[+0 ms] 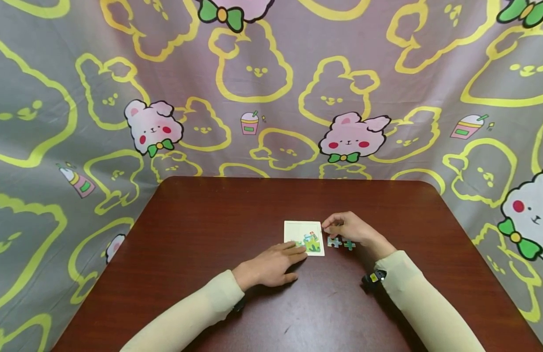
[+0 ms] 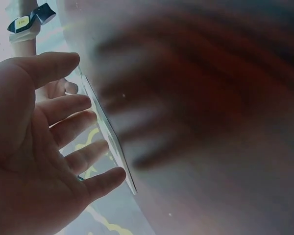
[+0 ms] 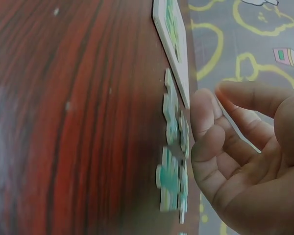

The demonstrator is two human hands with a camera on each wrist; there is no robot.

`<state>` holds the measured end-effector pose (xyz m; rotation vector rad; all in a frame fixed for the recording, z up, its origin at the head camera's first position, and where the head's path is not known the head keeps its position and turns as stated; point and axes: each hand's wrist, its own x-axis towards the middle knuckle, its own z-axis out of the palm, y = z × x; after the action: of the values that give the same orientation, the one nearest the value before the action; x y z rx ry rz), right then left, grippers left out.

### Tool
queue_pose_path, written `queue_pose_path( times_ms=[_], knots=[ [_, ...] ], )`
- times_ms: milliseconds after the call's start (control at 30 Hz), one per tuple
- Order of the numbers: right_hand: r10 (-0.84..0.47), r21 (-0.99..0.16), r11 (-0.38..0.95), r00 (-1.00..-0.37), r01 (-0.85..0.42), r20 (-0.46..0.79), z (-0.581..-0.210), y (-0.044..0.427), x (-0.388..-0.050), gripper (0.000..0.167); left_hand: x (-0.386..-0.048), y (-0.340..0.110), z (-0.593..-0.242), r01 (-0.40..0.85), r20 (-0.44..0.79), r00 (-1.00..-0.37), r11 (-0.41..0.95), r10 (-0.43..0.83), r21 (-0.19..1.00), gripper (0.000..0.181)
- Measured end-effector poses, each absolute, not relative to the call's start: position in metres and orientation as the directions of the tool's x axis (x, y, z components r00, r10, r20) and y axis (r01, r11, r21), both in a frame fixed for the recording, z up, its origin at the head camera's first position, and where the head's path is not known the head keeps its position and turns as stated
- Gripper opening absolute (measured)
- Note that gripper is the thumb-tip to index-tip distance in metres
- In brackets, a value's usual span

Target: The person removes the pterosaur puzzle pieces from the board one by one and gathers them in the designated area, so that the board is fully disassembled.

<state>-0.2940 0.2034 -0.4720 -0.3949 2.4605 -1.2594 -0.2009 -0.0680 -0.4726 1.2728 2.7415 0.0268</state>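
A square white jigsaw board [image 1: 297, 230] lies on the table, part of a green picture at its lower right. My left hand [image 1: 275, 264] rests at the board's lower left, fingers stretched out; the left wrist view shows its palm [image 2: 34, 147] and spread fingers. My right hand [image 1: 350, 229] is just right of the board, above loose jigsaw pieces [image 1: 334, 242]. In the right wrist view its fingers curl toward the thumb [image 3: 250, 95]; whether anything sits between the tips cannot be told. Several loose pieces [image 3: 169, 178] lie beneath that hand.
The brown wooden table [image 1: 218, 210] stretches around the board on all sides. A patterned cloth [image 1: 271, 112] hangs behind it and along both sides. Dark camera straps sit on the wrists, one strap [image 1: 374, 277] showing at the right sleeve.
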Motion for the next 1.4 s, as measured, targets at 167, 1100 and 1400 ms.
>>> queue_pose_path(
  times_ms=[167,1100,1400],
  knots=[
    [-0.436,-0.833,0.538,-0.888,-0.13,-0.143,-0.475,0.194,-0.297,0.017,-0.203,-0.062,-0.472,0.781,-0.085,-0.619,0.623,0.781,0.046,0.061],
    [-0.489,-0.843,0.524,-0.853,-0.121,-0.182,-0.479,0.174,-0.299,0.02,-0.206,-0.05,-0.474,0.764,-0.135,-0.628,0.64,0.767,0.082,0.062],
    [-0.474,-0.83,0.546,-0.86,-0.116,-0.192,-0.478,0.172,-0.298,0.019,-0.206,-0.051,-0.473,0.762,-0.132,-0.63,0.642,0.765,0.081,0.062]
  ],
)
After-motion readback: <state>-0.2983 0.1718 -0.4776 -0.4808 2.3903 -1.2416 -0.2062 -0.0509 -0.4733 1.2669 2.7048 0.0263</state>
